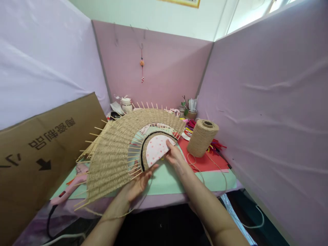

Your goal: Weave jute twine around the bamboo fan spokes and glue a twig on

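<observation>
A large fan of woven twine (110,153) on thin wooden sticks is held up over the table in a wide arc. Its inner half-round base (159,148) is pale with pink dots and edged by a black band. My right hand (174,154) pinches the right end of this base, thumb on top. Under the base's lower left corner and the lowest sticks, my left hand (141,182) supports the fan, its fingers partly hidden behind it. A loose strand of twine (120,216) trails from the fan's lower left end past my left wrist.
A big twine spool (203,137) stands on red sheets (212,164) at the right. On the left lie a pink glue gun (70,188) and a bundle of sticks (89,150), beside a cardboard panel (51,153). A white jar (126,105) and plant pot (191,113) stand behind.
</observation>
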A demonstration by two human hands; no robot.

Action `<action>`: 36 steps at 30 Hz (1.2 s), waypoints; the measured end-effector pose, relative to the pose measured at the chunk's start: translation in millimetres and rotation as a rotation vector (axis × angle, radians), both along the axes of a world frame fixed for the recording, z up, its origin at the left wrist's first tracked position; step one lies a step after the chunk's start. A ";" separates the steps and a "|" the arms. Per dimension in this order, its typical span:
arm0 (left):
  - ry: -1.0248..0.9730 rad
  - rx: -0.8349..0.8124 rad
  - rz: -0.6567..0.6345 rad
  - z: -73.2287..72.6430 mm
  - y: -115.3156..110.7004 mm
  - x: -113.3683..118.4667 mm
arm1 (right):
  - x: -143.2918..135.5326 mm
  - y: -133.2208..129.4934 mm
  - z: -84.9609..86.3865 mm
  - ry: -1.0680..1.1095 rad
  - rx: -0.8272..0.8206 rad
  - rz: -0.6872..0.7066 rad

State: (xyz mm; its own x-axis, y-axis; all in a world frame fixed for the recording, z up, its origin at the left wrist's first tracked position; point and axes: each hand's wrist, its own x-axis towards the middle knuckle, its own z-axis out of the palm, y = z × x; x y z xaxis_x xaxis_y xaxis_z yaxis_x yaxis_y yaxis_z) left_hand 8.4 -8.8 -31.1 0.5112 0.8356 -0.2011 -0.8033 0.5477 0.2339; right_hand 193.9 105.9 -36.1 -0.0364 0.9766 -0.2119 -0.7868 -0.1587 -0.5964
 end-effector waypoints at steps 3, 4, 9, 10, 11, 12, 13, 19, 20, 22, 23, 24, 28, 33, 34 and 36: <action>-0.012 -0.116 0.093 -1.0 6.7 -1.6 | 0.9 5.9 -0.1 -0.011 -0.007 -0.053; -0.030 -0.121 0.157 -0.3 9.1 -1.8 | 1.6 8.0 0.7 -0.013 -0.008 -0.066; 0.059 -0.137 0.374 1.4 12.6 4.0 | 4.1 14.3 3.7 -0.015 -0.051 -0.086; 0.096 -0.112 0.375 1.4 11.3 6.5 | 4.3 14.5 3.8 -0.019 -0.054 -0.087; 0.131 -0.075 0.369 1.6 9.6 9.0 | 4.3 14.3 3.7 -0.023 -0.053 -0.088; 0.164 -0.036 0.366 1.9 7.8 11.4 | 4.1 13.9 3.5 -0.026 -0.048 -0.084; 0.191 -0.003 0.367 2.3 6.2 13.4 | 3.8 13.1 3.3 -0.028 -0.044 -0.075; 0.192 0.052 0.404 1.1 8.7 17.8 | 0.4 5.0 4.5 -0.001 -0.040 -0.021; 0.191 0.046 0.432 0.7 12.0 18.1 | 0.1 4.2 5.6 0.003 -0.037 -0.012; 0.195 0.032 0.496 2.0 21.8 19.1 | 0.4 4.8 8.9 0.009 -0.025 0.019; 0.192 0.029 0.524 4.1 28.4 19.8 | 0.8 6.5 11.1 0.011 -0.016 0.039; 0.185 0.031 0.546 7.2 36.1 20.6 | 1.2 9.4 13.6 0.013 -0.007 0.061; 0.123 0.057 0.618 24.9 75.0 25.6 | 0.4 29.2 23.0 0.002 0.018 0.110; 0.087 -0.032 0.646 31.5 114.7 29.6 | -4.1 51.5 21.1 -0.018 0.061 0.104; 0.087 -0.045 0.634 29.8 118.4 29.4 | -4.4 53.7 18.7 -0.024 0.067 0.105; 0.089 -0.060 0.611 25.3 122.1 28.4 | -4.1 56.2 13.1 -0.038 0.077 0.105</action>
